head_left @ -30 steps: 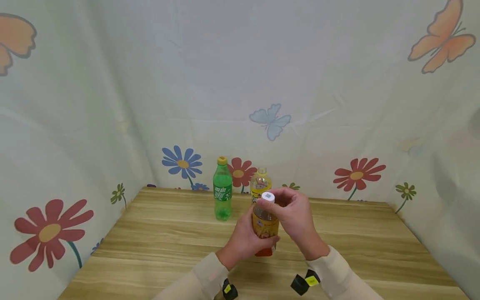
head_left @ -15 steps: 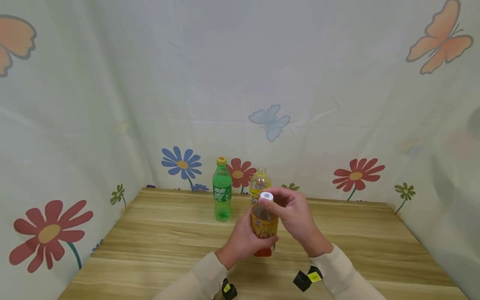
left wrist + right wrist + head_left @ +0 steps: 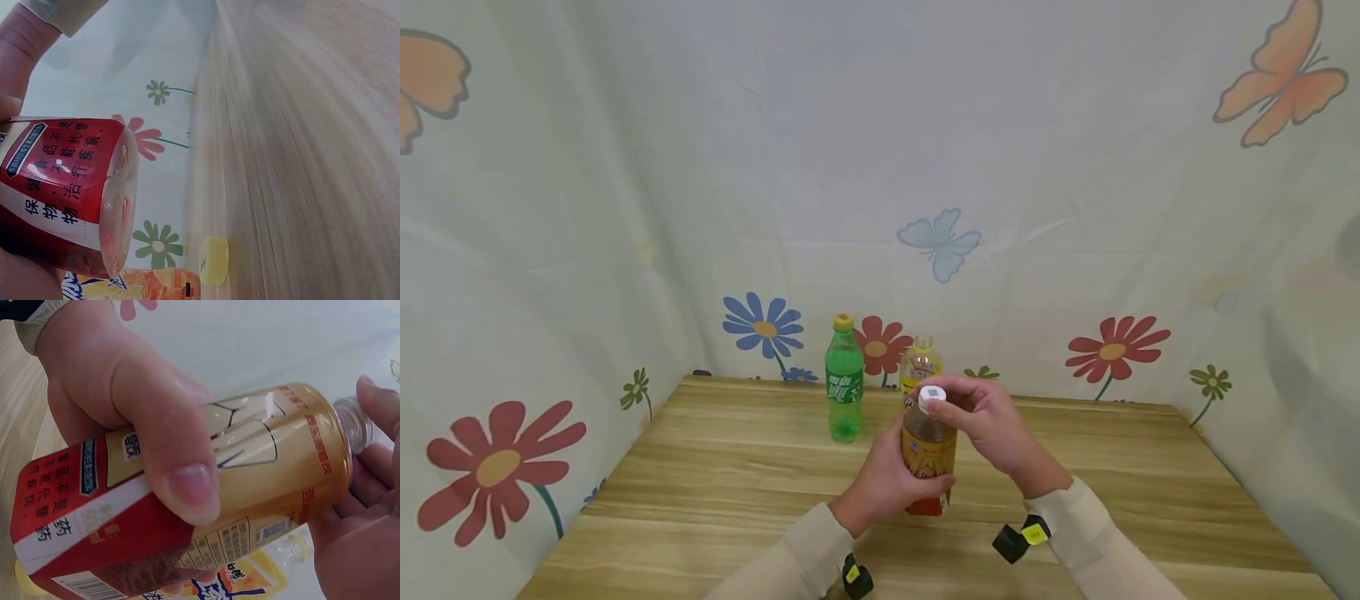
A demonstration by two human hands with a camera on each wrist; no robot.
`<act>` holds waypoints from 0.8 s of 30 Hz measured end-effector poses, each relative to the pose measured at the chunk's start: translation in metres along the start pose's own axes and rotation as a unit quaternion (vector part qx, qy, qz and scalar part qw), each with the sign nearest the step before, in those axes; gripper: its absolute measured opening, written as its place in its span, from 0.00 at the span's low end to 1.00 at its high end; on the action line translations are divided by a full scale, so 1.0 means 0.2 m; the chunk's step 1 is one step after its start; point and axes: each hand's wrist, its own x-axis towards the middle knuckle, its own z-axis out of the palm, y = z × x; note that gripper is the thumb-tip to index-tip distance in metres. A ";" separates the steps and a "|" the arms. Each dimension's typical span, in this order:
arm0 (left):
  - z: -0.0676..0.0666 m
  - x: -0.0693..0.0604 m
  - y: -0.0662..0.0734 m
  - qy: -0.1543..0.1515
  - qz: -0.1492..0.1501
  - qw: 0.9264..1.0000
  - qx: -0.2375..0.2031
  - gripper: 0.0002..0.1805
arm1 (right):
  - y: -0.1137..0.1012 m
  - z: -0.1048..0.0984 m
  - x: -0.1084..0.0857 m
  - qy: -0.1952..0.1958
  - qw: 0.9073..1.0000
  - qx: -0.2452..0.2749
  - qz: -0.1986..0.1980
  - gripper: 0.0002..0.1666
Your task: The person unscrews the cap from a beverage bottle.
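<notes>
My left hand [image 3: 891, 475] grips a gold and red drink bottle [image 3: 929, 454] round its body, the thumb across the front. In the left wrist view the base of this drink bottle [image 3: 69, 194] is held above the table. My right hand [image 3: 988, 421] pinches the white bottle cap [image 3: 932, 397] at the top between thumb and fingers. The right wrist view shows the clear bottle neck [image 3: 354, 425] beside that hand's thumb; the cap is out of sight there. Close behind stands a yellow-labelled clear bottle [image 3: 921, 363] with an uncapped mouth, its lower part hidden.
A green bottle [image 3: 846, 385] with a yellow cap stands upright to the left, toward the back of the wooden table [image 3: 737, 467]. A loose yellow cap [image 3: 214, 260] lies on the table in the left wrist view. A flower-patterned curtain [image 3: 820, 167] encloses the table's back and sides.
My right wrist has swung slightly outward and up, turning round the white cap with the fingers still at it. The left hand and the gold and red bottle have barely moved.
</notes>
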 end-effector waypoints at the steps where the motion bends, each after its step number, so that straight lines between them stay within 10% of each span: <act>1: 0.00 0.00 0.00 -0.001 0.002 1.000 0.000 0.41 | 0.00 -0.01 0.00 -0.007 1.000 -0.001 0.000 0.19; 13: 0.00 0.00 -0.01 0.006 -0.010 1.000 -0.006 0.41 | 0.02 0.01 0.01 -0.005 1.000 0.013 -0.003 0.21; 24: 0.01 0.00 0.00 0.019 -0.016 1.000 0.011 0.42 | -0.03 0.07 0.00 0.144 0.989 0.006 0.018 0.22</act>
